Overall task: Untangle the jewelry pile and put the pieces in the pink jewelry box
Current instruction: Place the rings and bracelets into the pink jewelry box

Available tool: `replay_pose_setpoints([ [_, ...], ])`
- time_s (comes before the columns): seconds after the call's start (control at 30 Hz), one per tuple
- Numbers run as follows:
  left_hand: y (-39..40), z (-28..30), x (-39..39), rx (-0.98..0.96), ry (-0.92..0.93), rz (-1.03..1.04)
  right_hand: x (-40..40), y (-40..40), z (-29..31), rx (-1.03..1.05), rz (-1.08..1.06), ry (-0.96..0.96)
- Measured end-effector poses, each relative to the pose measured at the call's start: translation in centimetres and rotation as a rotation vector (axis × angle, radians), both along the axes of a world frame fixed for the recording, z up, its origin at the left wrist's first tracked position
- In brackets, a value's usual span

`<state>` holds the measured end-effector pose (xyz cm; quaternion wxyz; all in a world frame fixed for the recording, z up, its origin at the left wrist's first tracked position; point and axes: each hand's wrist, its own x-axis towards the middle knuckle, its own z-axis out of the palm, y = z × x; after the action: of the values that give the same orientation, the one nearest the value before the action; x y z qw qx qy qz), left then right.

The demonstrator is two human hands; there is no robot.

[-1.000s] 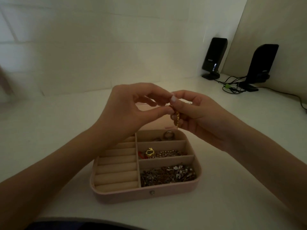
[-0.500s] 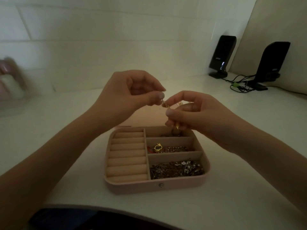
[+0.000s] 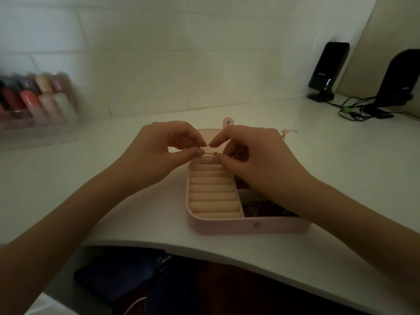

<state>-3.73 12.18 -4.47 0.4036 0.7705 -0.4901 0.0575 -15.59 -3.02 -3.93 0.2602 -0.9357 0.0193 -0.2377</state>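
Partly hidden: pink jewelry box [image 3: 227, 227], right compartments under right hand [image 3: 261, 164]. Left hand [image 3: 159, 155] and right pinch one gold chain [image 3: 210, 153] (blurred). Two speakers [image 3: 327, 69].

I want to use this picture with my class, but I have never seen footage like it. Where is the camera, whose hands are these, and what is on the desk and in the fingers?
There is no machine here: a person wears one wide-angle camera on the head, so it looks down at that person's own arms. The left hand and right hand pinch a thin gold chain stretched between their fingertips, above the far end of an open pink jewelry box. The box sits on a white desk. Its left half has cream ring rolls; a right compartment holds tangled jewelry, partly hidden by the right wrist. Further back are blurred coloured bottles, two black speakers with cables, and something small and pale I cannot identify.
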Motion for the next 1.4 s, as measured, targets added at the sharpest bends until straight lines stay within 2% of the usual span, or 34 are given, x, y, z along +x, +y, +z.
replay_pose_setpoints([
  [0.3, 0.0, -0.8, 0.3, 0.001, -0.080, -0.027, 0.6, 0.1, -0.5, -0.091, 0.023, -0.023],
  [0.5, 0.2, -1.2, 0.7, 0.005, -0.051, -0.077, 0.7, 0.1, -0.6, -0.047, 0.001, -0.034],
  [0.73, -0.3, -1.2, 0.5, 0.033, 0.013, -0.128, 0.6, 0.0, -0.5, 0.019, 0.016, -0.153],
  [0.87, -0.2, -0.9, 0.3, 0.017, 0.140, -0.122, 0.4, 0.0, -0.4, 0.058, 0.043, -0.198],
  [0.97, 0.0, -0.3, -0.2, -0.072, 0.380, -0.198, 0.4, 0.0, -0.2, 0.105, 0.056, -0.210],
  [1.03, 0.0, 0.1, -0.4, -0.107, 0.473, -0.227, 0.5, 0.0, -0.2, 0.125, 0.075, -0.199],
  [1.4, -0.1, 0.0, -0.5, -0.142, 0.506, -0.225, 0.3, 0.0, -0.3, 0.079, 0.120, -0.231],
])
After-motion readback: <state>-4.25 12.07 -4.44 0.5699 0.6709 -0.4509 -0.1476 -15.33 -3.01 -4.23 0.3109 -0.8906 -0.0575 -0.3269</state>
